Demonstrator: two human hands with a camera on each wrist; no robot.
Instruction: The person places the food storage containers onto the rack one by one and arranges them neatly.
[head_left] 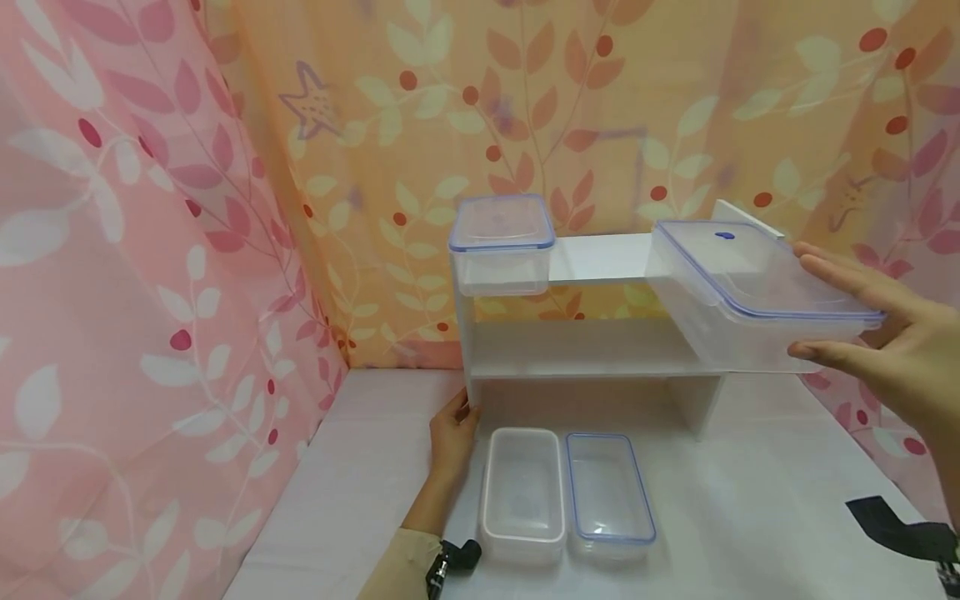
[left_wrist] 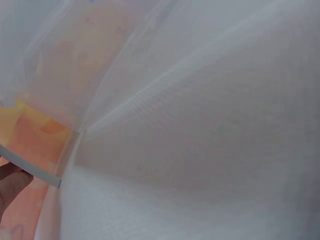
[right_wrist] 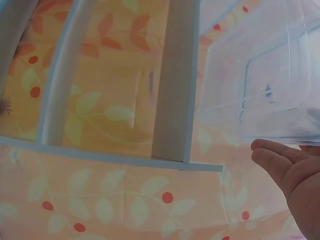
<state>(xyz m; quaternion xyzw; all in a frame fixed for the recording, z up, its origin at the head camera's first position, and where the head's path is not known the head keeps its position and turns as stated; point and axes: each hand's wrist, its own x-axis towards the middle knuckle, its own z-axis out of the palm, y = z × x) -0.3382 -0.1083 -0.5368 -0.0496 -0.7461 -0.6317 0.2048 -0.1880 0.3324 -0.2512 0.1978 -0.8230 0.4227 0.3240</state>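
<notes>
My right hand (head_left: 900, 329) grips a large clear food container (head_left: 757, 271) with a blue-edged lid by its right end, thumb on the near side. The container is tilted above the right part of a white two-tier shelf (head_left: 585, 350). In the right wrist view, the hand (right_wrist: 295, 175) is at the edge of the container (right_wrist: 270, 90), beside the shelf (right_wrist: 172, 105). Low on the shelf's left side panel, my left hand (head_left: 452, 437) pinches the board. The left wrist view shows only part of that hand (left_wrist: 12, 187) against the panel's edge (left_wrist: 32, 169).
A smaller lidded container (head_left: 502, 250) stands on the shelf's top left. On the white table (head_left: 345, 483) before the shelf are a white-rimmed container (head_left: 522, 492) and a blue-rimmed one (head_left: 611, 492), side by side. Patterned curtains (head_left: 375, 108) hang behind and beside the table.
</notes>
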